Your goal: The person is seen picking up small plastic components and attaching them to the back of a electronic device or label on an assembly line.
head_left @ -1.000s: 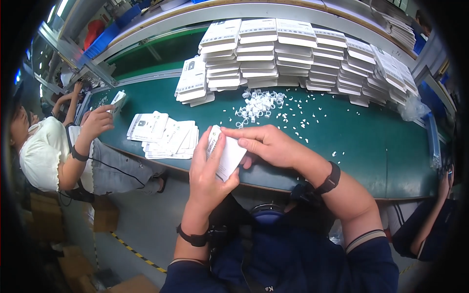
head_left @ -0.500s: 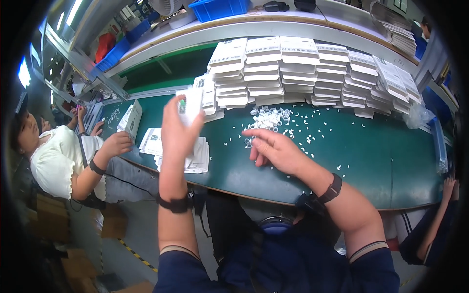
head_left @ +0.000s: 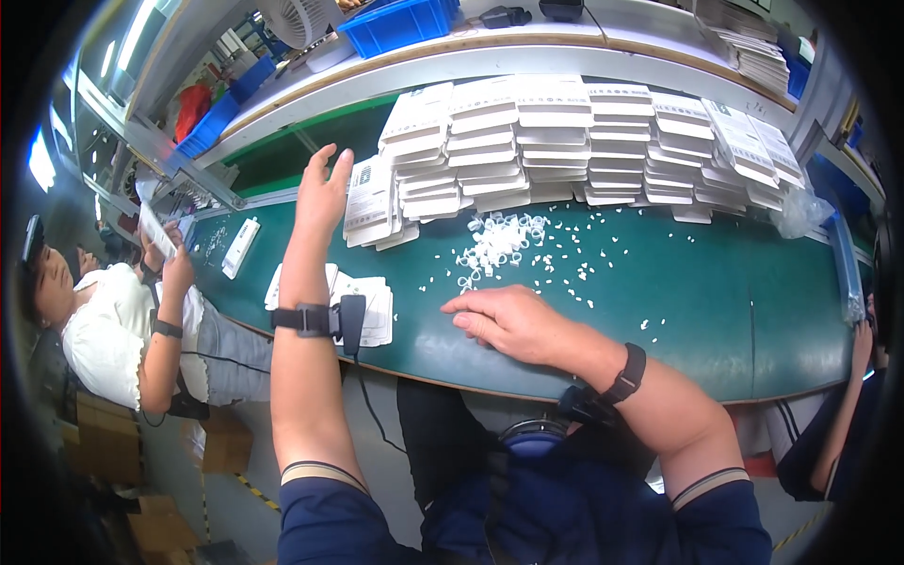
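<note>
My left hand (head_left: 323,193) is raised at the left end of the stacked white boxes (head_left: 518,132), fingers apart and nothing in them. Just to its right is the lowest, leftmost stack (head_left: 370,198). My right hand (head_left: 508,320) hovers low over the green table (head_left: 659,348), index finger stretched out and thumb beneath it; I see nothing in it. Beyond it lies a pile of white plastic rings (head_left: 499,240) with small white bits (head_left: 579,268) scattered around. Several flat white boxes (head_left: 367,306) lie near the front edge, partly behind my left forearm.
A co-worker on the left holds a white box (head_left: 156,231); another white box (head_left: 242,248) stands before them. Above runs a shelf with a blue bin (head_left: 395,28) and a fan (head_left: 297,21). A clear plastic bag (head_left: 805,215) sits at the right. A cable hangs from my left wristband.
My left hand has let go of its white box and moved up and left. My right hand has shifted slightly nearer, away from the rings. The co-worker has lifted a box.
</note>
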Demonstrator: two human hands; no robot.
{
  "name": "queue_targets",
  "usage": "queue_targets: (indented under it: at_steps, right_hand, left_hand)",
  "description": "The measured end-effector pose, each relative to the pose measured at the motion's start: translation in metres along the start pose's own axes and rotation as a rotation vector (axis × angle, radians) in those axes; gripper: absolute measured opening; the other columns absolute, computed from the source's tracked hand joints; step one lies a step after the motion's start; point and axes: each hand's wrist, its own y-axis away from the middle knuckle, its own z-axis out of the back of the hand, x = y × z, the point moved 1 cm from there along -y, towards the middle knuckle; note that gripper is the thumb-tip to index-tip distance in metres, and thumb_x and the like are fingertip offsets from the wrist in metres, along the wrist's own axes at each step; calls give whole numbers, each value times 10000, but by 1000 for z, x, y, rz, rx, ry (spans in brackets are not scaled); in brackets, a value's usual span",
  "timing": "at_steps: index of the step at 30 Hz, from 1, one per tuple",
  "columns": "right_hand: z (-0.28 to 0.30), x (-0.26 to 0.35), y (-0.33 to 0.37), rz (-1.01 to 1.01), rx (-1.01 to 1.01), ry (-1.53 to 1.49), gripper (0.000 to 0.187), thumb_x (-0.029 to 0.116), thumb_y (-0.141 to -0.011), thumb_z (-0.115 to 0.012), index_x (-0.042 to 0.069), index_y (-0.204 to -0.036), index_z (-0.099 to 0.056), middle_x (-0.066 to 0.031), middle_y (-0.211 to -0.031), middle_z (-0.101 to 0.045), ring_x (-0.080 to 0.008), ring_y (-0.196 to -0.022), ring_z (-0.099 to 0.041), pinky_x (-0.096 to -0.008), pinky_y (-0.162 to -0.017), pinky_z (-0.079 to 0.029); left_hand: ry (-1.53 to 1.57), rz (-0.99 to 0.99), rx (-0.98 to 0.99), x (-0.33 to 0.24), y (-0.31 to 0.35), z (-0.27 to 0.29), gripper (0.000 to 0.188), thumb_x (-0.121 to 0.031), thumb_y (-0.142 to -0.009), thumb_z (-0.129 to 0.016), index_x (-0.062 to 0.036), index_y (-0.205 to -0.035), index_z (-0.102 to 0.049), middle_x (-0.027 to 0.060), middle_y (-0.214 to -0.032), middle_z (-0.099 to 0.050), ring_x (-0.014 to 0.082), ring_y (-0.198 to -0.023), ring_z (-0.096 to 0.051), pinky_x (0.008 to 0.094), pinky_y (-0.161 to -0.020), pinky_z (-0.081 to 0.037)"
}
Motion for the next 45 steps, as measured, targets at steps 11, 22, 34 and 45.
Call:
queue_targets:
  at_steps: [11, 22, 34, 45]
  right_hand:
    - [-8, -6, -1, 147, 9, 166, 249, 273, -935, -576, 78, -1054, -672, -147, -995, -686, -344, -919, -640, -418, -797, -512]
    - [-8, -4, -1, 120, 20, 189, 213, 228, -915, -602, 80, -1048, -679, -148, -969, -685, -344, -892, -643, -411, -788, -514]
    - [-8, -5, 0, 159, 23, 220, 208, 213, -912, -597, 69, -1039, -678, -144, -983, -685, -343, -905, -644, -418, -798, -516]
    - [-8, -2, 2, 153, 55, 287, 197, 176, -904, -609, 72, -1055, -681, -123, -997, -686, -316, -903, -653, -390, -790, -522]
  left_hand:
    - [-387, -315, 373, 38, 135, 61, 578, -77, -762, -673, -28, -1314, -509, 215, -1359, -509, 386, -1272, -466, 417, -1075, -366]
    - [-483, -413, 303, 22, 229, 46, 534, 91, -771, -541, -58, -1283, -555, 144, -1368, -525, 309, -1295, -470, 445, -1077, -354]
    - [-579, -469, 7, 61, 179, 67, 434, -16, -801, -611, -23, -1233, -569, 190, -1166, -630, 387, -1088, -583, 437, -971, -445]
    - [-840, -505, -96, 74, 176, 62, 218, -78, -828, -654, -44, -1042, -640, 120, -970, -688, 291, -893, -662, 370, -748, -511]
